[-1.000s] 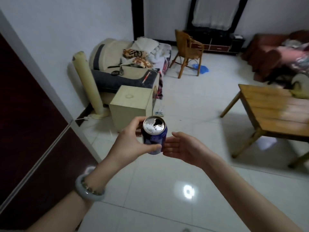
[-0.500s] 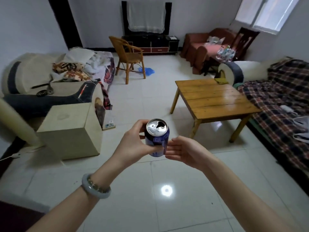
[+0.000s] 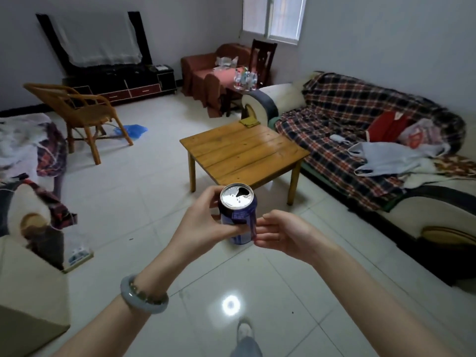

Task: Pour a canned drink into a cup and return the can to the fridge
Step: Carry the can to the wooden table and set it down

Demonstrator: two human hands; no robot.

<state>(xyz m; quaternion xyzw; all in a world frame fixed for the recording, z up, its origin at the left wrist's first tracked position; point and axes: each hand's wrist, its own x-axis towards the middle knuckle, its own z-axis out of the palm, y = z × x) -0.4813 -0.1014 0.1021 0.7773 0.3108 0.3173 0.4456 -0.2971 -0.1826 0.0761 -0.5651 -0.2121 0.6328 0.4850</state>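
An opened blue drink can (image 3: 238, 217) with a silver top stays upright in front of me at chest height. My left hand (image 3: 201, 225) grips it, thumb across the front and fingers round the far side. My right hand (image 3: 280, 234) hovers just right of the can with its fingers loosely extended, fingertips close to or touching the can's lower side. No cup and no fridge appear in view.
A low wooden table (image 3: 244, 150) stands ahead over tiled floor. A plaid-covered sofa (image 3: 360, 140) with bags runs along the right. A wicker chair (image 3: 77, 112) and TV stand (image 3: 121, 83) lie at the back left, a beige box (image 3: 28, 292) at my left.
The view has swung right, from the left wall and box to the table and sofa. Both hands and the can keep the same pose before me.
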